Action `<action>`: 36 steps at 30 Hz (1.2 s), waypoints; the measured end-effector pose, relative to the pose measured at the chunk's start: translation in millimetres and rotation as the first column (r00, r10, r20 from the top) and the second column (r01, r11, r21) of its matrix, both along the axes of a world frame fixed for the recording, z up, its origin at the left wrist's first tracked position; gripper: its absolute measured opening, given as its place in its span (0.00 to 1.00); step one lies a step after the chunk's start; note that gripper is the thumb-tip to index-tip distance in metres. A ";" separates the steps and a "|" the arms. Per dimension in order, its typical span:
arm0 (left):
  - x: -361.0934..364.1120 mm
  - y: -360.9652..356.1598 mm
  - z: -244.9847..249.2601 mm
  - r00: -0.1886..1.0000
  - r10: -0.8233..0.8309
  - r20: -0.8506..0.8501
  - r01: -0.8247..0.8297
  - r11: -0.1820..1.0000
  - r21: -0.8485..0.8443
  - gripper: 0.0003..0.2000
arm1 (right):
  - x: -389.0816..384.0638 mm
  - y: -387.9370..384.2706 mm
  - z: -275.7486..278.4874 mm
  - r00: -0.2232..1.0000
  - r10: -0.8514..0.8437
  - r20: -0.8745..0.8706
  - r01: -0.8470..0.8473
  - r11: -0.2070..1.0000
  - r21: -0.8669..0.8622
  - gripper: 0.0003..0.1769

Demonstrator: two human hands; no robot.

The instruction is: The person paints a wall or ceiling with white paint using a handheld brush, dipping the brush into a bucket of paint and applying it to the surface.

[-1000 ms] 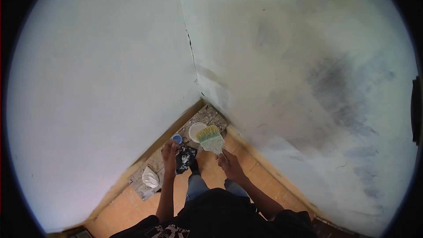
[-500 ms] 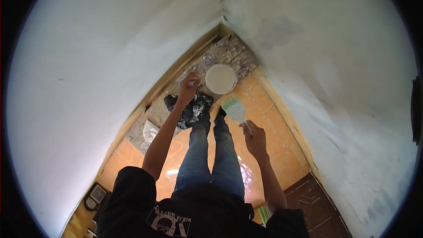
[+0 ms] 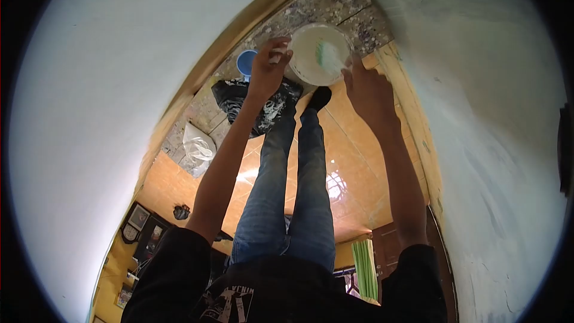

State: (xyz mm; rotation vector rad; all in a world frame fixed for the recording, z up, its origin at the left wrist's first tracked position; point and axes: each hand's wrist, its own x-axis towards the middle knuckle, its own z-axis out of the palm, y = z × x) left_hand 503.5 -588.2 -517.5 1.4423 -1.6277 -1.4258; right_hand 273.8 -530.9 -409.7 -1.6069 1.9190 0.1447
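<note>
A round white bucket [image 3: 304,75] of pale paint stands on the speckled board near the corner. The brush [image 3: 332,60], with greenish-white bristles, is down in the bucket's mouth, and my right hand [image 3: 369,93] grips its handle at the right rim. At the left rim is my left hand [image 3: 270,70], fingers apart and curved beside the bucket; whether they touch it is unclear. A blue cup [image 3: 246,63] sits just left of that hand. Below it lies a black plastic bag [image 3: 230,100] with white smears.
White walls [image 3: 119,72] rise on both sides. A clear plastic bag [image 3: 198,145] lies on the board at left. Orange floor tiles [image 3: 353,143] surround my legs. A brown door [image 3: 387,251], green curtain [image 3: 363,263] and framed items [image 3: 139,218] show at the bottom.
My right hand has carried the brush forward into the bucket. My left hand has moved to the bucket's left rim, and the blue cup now shows more fully. The view has tilted.
</note>
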 end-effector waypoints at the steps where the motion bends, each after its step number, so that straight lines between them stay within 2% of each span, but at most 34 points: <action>1: 1.9 -0.1 -5.0 0.998 0.032 -0.056 -0.029 0.998 0.051 0.15 | 0.7 -5.9 -9.3 0.999 0.047 -0.001 -0.047 0.999 -0.026 0.21; 2: 4.2 -0.8 -16.4 0.995 0.032 -0.096 -0.027 0.998 0.059 0.15 | 3.3 -11.2 -16.0 0.999 0.041 0.011 -0.041 0.998 -0.049 0.19; 4: 2.3 -2.9 -4.5 0.993 0.057 -0.107 -0.041 0.988 0.149 0.16 | 8.8 -22.1 -27.3 0.999 0.027 0.034 -0.023 0.994 -0.103 0.14; 8: 4.5 -8.3 -1.3 0.986 0.064 -0.153 -0.028 0.973 0.229 0.16 | 14.4 -34.0 -50.2 0.997 0.082 -0.013 -0.083 0.986 -0.143 0.13; 11: 3.6 -12.1 5.0 0.996 0.051 -0.067 -0.034 0.970 0.240 0.17 | 20.5 -40.7 -54.8 0.994 0.109 -0.027 -0.112 0.982 -0.150 0.13; 13: 3.1 -12.6 9.2 0.994 0.064 -0.085 -0.041 0.968 0.249 0.17 | 22.7 -44.8 -58.7 0.991 0.134 -0.026 -0.136 0.977 -0.167 0.12; 16: 2.3 -14.5 10.7 0.995 0.059 -0.082 -0.039 0.972 0.231 0.18 | 28.6 -53.5 -54.2 0.982 0.160 -0.096 -0.169 0.982 -0.084 0.09; 20: 2.7 -14.6 12.7 0.998 0.039 -0.042 -0.027 0.964 0.265 0.19 | 34.7 -56.9 -55.9 0.984 0.153 -0.090 -0.158 0.986 -0.045 0.08; 23: 3.1 -11.6 10.1 0.996 0.053 -0.072 -0.028 0.950 0.310 0.20 | 36.5 -57.0 -65.0 0.983 0.150 -0.110 -0.155 0.987 -0.041 0.07; 28: 1.3 -7.4 19.3 0.995 0.042 -0.085 -0.016 0.960 0.281 0.21 | 36.5 -54.9 -68.7 0.984 0.140 -0.114 -0.146 0.988 -0.049 0.06; 34: -1.8 -3.8 12.6 0.988 0.087 -0.131 -0.049 0.962 0.269 0.21 | 38.3 -43.6 -77.0 0.967 0.219 -0.132 -0.230 0.970 -0.075 0.07; 36: 0.1 -3.9 12.6 0.987 0.092 -0.131 -0.052 0.958 0.280 0.21 | 36.1 -46.9 -75.3 0.980 0.163 -0.111 -0.174 0.979 -0.104 0.09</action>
